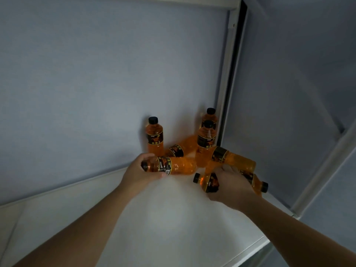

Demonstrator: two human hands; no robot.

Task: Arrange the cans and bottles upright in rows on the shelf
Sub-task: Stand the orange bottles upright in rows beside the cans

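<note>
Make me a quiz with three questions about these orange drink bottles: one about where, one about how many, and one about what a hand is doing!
1. Where do the upright bottles stand?
A. at the back of the shelf, near the wall
B. at the front edge
C. on the floor

2. How many bottles stand upright?
A. one
B. three
C. six

3. What is the left hand doing?
A. resting flat, empty
B. pouring a drink
C. gripping a sideways bottle

Answers:
1 A: they stand far back by the wall.
2 B: one on the left, two on the right.
3 C: its fingers curl round a bottle lying on its side.
</note>
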